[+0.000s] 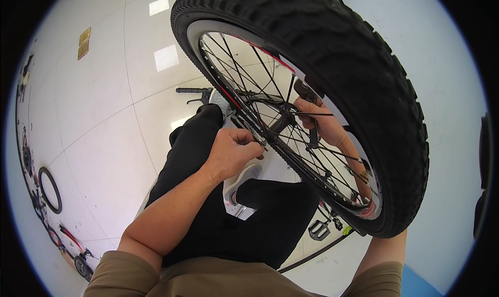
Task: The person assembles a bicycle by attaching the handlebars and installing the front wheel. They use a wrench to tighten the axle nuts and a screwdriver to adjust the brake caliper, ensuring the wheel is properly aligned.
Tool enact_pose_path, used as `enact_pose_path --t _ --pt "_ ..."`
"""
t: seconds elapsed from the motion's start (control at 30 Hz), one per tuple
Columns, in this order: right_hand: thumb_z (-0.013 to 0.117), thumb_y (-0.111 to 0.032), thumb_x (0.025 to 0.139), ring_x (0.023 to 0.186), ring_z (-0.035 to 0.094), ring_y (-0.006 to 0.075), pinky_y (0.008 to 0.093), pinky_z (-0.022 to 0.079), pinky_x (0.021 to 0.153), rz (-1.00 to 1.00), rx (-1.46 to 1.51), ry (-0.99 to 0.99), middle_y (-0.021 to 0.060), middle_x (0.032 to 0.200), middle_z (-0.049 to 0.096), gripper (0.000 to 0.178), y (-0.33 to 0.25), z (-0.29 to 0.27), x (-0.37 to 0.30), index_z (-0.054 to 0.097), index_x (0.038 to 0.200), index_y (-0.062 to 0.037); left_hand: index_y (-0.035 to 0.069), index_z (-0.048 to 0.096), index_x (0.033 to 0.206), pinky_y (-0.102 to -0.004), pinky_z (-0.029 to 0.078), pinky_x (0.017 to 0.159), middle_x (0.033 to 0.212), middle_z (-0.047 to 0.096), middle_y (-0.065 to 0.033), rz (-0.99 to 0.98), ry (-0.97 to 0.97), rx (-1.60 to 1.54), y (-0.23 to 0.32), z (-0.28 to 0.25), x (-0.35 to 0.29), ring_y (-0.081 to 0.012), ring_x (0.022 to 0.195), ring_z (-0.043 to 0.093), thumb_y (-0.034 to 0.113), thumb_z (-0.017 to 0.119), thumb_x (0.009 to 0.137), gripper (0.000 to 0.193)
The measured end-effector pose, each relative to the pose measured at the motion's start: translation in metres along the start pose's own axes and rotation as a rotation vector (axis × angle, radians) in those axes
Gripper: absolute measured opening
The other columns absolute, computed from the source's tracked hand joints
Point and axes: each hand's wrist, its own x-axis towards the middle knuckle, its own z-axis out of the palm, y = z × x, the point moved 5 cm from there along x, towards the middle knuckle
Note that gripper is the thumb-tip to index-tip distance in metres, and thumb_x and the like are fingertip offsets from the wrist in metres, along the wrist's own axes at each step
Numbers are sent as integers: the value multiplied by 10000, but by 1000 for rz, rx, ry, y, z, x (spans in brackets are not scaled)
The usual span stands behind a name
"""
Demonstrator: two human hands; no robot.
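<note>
Wheel rim [358, 145] frames right hand [319, 118]; left hand [232, 154] has leftward room.

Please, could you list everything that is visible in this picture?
Tiled floor: one, white, left and centre.
Pale surface: one, bluish white, right.
Wheel: one, black, grey and red, centre-right.
Handlebar grip with brake lever: one, black, upper centre.
Dark object, kind unclear: one, black, in right hand.
Pedal: one, dark grey, below wheel.
Flat squares: two, gold, upper left.
Loose tyre: one, black, far left.
Bicycle-like items: several, mixed colours, left edge.
Shoes: two, grey, centre.
Trousers: one, black, lower centre.
Shirt: one, brown, bottom.
Left hand: one, bare, beside wheel.
Right hand: one, bare, seen through wheel.
</note>
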Motion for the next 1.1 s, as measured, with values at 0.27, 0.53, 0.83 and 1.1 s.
enact_pose_path --t 0.27,0.53,0.83,1.1 --pt "653 -369 967 556 353 30 198 269 511 -40 -80 61 -94 653 405 291 -5 6 -6 495 836 -162 -43 690 717 -249 490 661 708 712 -71 -3 -15 -13 0 1 1 -99 679 639 137 687 750 184" --pt "628 -344 985 561 375 35 200 297 514 -15 35 82 -78 672 435 260 -34 39 -25 532 862 -136 -46 691 727 -242 481 633 703 707 -66 -7 -1 7 -3 -3 2 -91 668 632 142 687 750 190" --pt "659 -348 956 554 360 45 211 276 508 5 -165 124 -72 648 419 295 -17 17 -11 518 795 -146 -55 690 729 -245 488 639 703 704 -80 -4 16 -5 2 -2 0 -101 673 641 136 688 749 192" --pt "637 -242 969 555 357 41 207 278 513 -36 149 -47 -62 652 423 230 -19 22 -18 528 813 -113 -53 697 741 -244 486 648 701 705 -73 -9 3 18 -2 -2 1 -99 681 643 138 688 747 192"
